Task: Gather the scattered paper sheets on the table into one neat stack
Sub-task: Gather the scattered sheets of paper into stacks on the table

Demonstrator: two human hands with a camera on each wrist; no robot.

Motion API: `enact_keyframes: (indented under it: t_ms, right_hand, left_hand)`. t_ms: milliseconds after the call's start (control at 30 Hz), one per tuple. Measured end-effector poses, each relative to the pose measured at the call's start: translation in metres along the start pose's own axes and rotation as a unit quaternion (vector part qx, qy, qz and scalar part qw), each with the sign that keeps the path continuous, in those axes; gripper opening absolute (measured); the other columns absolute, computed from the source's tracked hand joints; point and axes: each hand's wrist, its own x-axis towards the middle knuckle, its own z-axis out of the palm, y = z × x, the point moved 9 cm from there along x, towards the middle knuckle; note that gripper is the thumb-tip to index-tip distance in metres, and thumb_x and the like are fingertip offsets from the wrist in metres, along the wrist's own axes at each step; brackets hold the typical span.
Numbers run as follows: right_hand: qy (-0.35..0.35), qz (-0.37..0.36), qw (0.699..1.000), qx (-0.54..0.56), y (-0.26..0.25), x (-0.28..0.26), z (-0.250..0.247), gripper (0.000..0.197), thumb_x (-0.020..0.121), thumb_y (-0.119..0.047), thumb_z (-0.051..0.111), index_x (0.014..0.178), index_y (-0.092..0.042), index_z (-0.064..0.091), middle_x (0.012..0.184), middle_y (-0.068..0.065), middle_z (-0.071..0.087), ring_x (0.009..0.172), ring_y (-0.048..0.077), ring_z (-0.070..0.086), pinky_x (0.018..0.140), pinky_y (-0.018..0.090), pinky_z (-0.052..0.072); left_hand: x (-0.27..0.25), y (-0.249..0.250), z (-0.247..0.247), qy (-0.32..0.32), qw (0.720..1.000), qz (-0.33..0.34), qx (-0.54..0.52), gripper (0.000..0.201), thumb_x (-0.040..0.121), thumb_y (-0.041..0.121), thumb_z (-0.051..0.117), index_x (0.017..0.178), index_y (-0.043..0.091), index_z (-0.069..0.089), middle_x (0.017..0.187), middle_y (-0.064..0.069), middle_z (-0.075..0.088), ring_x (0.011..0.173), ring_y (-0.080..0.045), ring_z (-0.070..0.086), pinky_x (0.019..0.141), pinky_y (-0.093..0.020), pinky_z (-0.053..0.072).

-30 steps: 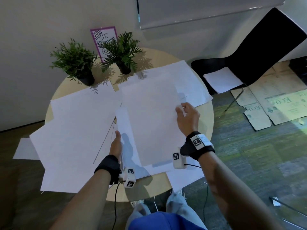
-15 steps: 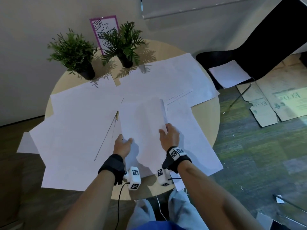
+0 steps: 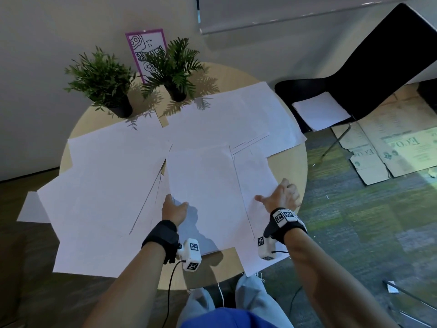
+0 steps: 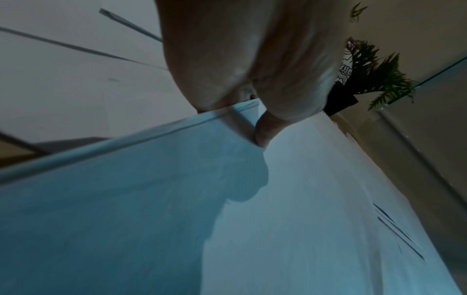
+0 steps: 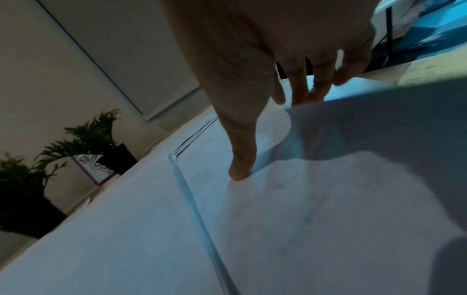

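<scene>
Several white paper sheets lie overlapping on a round wooden table (image 3: pixel 292 166). My left hand (image 3: pixel 173 205) grips the left edge of the centre sheet (image 3: pixel 203 185); in the left wrist view its thumb (image 4: pixel 262 135) lies on top of that sheet (image 4: pixel 303 199), the fingers hidden beneath. My right hand (image 3: pixel 279 197) rests spread on the sheet to the right (image 3: pixel 255 171). In the right wrist view its thumb (image 5: pixel 240 171) presses that sheet (image 5: pixel 303 209) and the fingertips reach its far edge. More sheets cover the left (image 3: pixel 101 185) and the back right (image 3: pixel 231 114).
Two potted plants (image 3: pixel 101 76) (image 3: pixel 175 65) and a purple-framed sign (image 3: pixel 146 48) stand at the table's back. A black chair (image 3: pixel 378 67) with a sheet on its seat (image 3: pixel 321 110) is to the right. Flattened cardboard (image 3: pixel 390 147) lies on the carpet.
The centre sheet was drawn towards me and laid down. My right hand left its right edge and moved right onto the neighbouring sheet. The left hand kept its hold.
</scene>
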Motion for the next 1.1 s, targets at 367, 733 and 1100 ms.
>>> enact_keyframes:
  t_ms: [367,733,1100]
  right_hand:
    - [-0.053,-0.024,0.996,0.062,0.007,0.014,0.000,0.046,0.075,-0.045,0.082,0.103,-0.014,0.065,0.101,0.006,0.065,0.092,0.027,0.059,0.077,0.034,0.045]
    - [0.024,-0.104,0.979,0.177,-0.018,0.007,-0.053,0.016,0.088,-0.014,0.068,0.103,-0.014,0.062,0.100,0.009,0.071,0.087,0.030,0.065,0.073,0.034,0.050]
    - [0.247,-0.239,0.893,0.291,-0.079,-0.017,-0.196,0.013,0.090,-0.008,0.064,0.102,-0.011,0.070,0.093,0.008,0.073,0.082,0.022,0.064,0.077,0.027,0.048]
  left_hand:
    - [-0.003,0.002,-0.002,-0.021,1.000,0.002,0.017,0.056,0.093,0.018,0.061,0.140,0.002,0.036,0.146,-0.016,0.041,0.133,-0.032,0.041,0.107,-0.042,0.039]
    - [-0.011,0.011,-0.004,-0.034,0.999,0.000,0.034,0.059,0.094,0.016,0.060,0.143,-0.001,0.031,0.148,-0.016,0.036,0.135,-0.033,0.037,0.106,-0.040,0.036]
    - [-0.016,0.025,-0.008,-0.047,0.993,-0.003,0.111,0.058,0.090,0.016,0.063,0.133,-0.011,0.036,0.127,-0.024,0.052,0.116,-0.036,0.052,0.083,-0.034,0.041]
